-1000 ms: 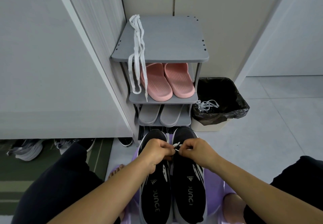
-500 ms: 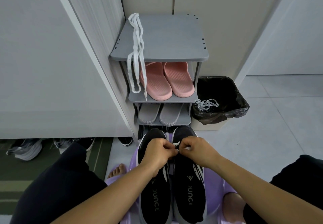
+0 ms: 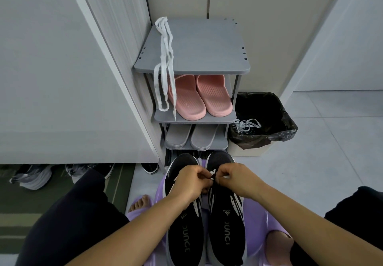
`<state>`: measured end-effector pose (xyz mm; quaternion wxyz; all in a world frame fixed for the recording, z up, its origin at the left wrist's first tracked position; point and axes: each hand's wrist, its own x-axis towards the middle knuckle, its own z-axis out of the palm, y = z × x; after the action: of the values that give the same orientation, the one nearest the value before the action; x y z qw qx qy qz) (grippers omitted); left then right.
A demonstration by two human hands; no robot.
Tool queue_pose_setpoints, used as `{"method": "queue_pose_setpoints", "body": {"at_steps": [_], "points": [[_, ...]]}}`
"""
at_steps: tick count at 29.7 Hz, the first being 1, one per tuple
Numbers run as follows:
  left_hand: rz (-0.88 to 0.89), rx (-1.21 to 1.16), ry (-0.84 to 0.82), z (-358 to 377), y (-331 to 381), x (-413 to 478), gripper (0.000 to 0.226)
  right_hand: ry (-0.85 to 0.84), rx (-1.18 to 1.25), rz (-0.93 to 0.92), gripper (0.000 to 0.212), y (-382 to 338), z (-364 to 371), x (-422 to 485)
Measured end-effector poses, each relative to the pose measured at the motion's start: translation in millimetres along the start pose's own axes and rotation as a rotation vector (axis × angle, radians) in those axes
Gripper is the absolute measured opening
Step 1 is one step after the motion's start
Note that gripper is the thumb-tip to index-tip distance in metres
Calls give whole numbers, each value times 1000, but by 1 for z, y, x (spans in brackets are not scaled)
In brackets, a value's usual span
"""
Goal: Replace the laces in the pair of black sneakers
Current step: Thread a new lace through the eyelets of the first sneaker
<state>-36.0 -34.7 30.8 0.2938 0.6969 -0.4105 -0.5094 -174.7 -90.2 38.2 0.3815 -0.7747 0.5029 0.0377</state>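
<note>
Two black sneakers stand side by side on a purple stool (image 3: pixel 256 222), toes away from me: the left sneaker (image 3: pixel 184 234) and the right sneaker (image 3: pixel 227 224). My left hand (image 3: pixel 189 182) and my right hand (image 3: pixel 236 177) meet over the front of the right sneaker, both pinching a white lace (image 3: pixel 212 173) whose ends show between the fingers. Where the lace runs through the eyelets is hidden by my hands. Another white lace (image 3: pixel 164 66) hangs over the left front edge of the grey shoe rack (image 3: pixel 207 54).
The rack holds pink slippers (image 3: pixel 200 97) and grey slippers (image 3: pixel 191 137). A bin with a black bag (image 3: pixel 263 120) stands to its right, white laces (image 3: pixel 246 125) on its rim. More shoes (image 3: pixel 31 175) lie under the cabinet at left. My knees flank the stool.
Both hands have shifted slightly toward the sneakers' toes while keeping their pinch on the lace. The sneakers have not moved.
</note>
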Motion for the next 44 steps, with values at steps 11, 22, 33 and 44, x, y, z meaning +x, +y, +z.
{"method": "queue_pose_setpoints", "body": {"at_steps": [11, 22, 33, 44], "points": [[5, -49, 11, 0, -3, 3, 20, -14, 130, 13, 11, 6, 0, 3], [-91, -254, -21, -19, 16, 3, 23, -80, 340, 41, 10, 5, -3, 1], [-93, -686, 612, -108, 38, 15, 25, -88, 374, 79, 6, 3, -17, -3], [201, 487, -99, -17, 12, 2, 17, -61, 336, 16, 13, -3, -18, -4]]}}
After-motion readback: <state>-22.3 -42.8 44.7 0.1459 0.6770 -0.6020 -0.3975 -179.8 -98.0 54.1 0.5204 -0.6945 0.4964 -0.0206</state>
